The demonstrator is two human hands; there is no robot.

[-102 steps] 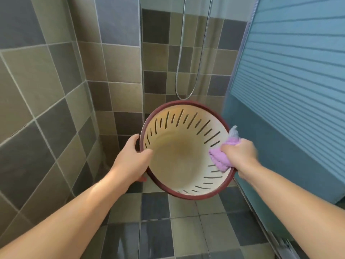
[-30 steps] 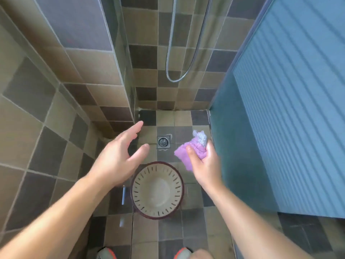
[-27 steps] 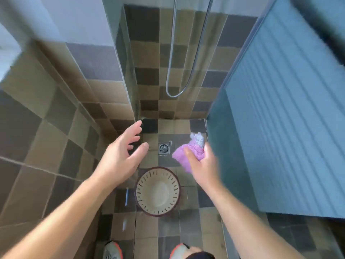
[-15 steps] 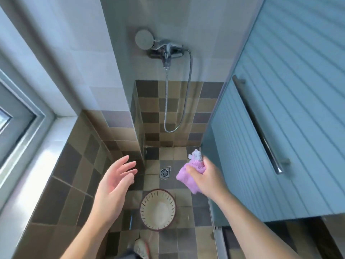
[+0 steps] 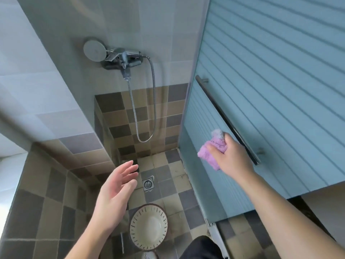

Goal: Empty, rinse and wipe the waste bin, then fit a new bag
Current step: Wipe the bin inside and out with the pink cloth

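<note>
View from above into a tiled shower stall. The waste bin [image 5: 148, 227], cream inside with a dark red rim and a ring of narrow slots round its wall, stands upright and open on the checked floor tiles [image 5: 169, 187] at the lower centre of the frame; no hand touches it, and no bag shows in it. The left hand [image 5: 116, 195], at centre left of the frame, is held in the air above and to the left of the bin with palm turned inward, fingers straight and slightly spread, holding nothing. The right hand [image 5: 230, 157], at centre right, is raised in front of the blue ribbed sliding door [image 5: 270, 81], its fingers and thumb curled round a bunched pink cloth [image 5: 211, 154] whose grey corner sticks up above the knuckles. The cloth lies just beside the lower part of the door's long metal bar handle [image 5: 224, 116], which runs on a slant from upper left to lower right; whether cloth or hand touches the bar cannot be told. A square floor drain [image 5: 148, 184] sits in the tiles above the bin, near the left fingertips in the frame. In the upper centre a chrome mixer tap [image 5: 124, 59] with a round shower head [image 5: 94, 49] is fixed to the wall, and its hose [image 5: 154, 101] hangs in a loop. A dark garment edge [image 5: 199, 247] shows at the bottom of the frame.
</note>
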